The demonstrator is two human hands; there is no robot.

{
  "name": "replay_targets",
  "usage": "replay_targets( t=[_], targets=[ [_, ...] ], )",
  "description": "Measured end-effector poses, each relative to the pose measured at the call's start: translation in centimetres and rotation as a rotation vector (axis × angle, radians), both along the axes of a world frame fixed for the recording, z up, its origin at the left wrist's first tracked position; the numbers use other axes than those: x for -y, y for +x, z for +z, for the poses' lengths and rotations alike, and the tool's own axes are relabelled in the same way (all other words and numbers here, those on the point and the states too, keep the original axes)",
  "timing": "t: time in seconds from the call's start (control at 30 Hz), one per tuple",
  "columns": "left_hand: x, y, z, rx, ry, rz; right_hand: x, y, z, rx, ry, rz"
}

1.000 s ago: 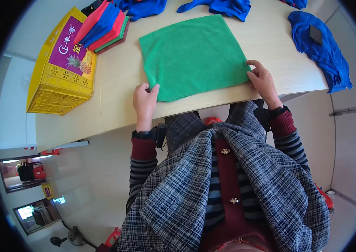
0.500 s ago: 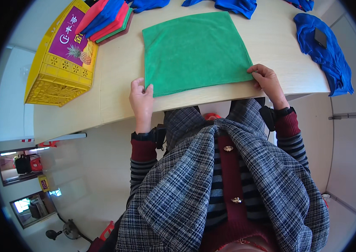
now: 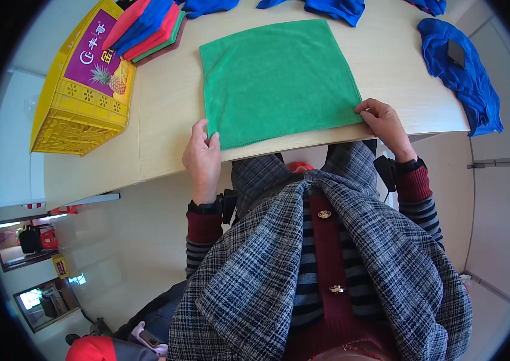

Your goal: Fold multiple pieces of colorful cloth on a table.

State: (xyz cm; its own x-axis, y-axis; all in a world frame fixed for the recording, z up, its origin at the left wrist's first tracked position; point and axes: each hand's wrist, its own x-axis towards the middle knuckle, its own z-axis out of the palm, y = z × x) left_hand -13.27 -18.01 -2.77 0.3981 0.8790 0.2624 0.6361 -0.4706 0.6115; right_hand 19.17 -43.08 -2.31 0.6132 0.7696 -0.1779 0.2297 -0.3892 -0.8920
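Note:
A square green cloth (image 3: 279, 84) lies spread flat on the pale wooden table, its near edge close to the table's front edge. My left hand (image 3: 202, 159) is at the cloth's near left corner, thumb and fingers apart, the thumb beside the corner. At the near right corner, my right hand (image 3: 385, 124) pinches the cloth's edge between thumb and forefinger.
A yellow plastic crate (image 3: 80, 114) stands at the left, with a stack of folded red, blue and green cloths (image 3: 153, 30) beside it. Blue cloths (image 3: 336, 7) lie at the back. A dark flat object (image 3: 456, 54) rests on a crumpled blue cloth (image 3: 468, 84) at right.
The cloth's near edge has come slightly closer to me. My left fingers have spread from the corner. A person with something red and a phone has come into view at the lower left.

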Motion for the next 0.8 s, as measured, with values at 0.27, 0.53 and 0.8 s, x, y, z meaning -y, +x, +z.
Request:
replay_targets(
  t=[0.27, 0.53, 0.8],
  targets=[
    [0.1, -0.9, 0.1, -0.055, 0.094, -0.075, -1.3, -1.6, 2.6, 0.912, -0.088, -0.01],
    [0.7, -0.7, -0.4, 0.075, 0.185, -0.014, -10.1, -10.1, 2.3, 0.97, 0.217, 0.658],
    [-3.3, 0.3, 3.7, -0.035, 0.108, -0.064, -14.5, -13.6, -1.7, 1.052, 0.318, 0.831]
  ],
)
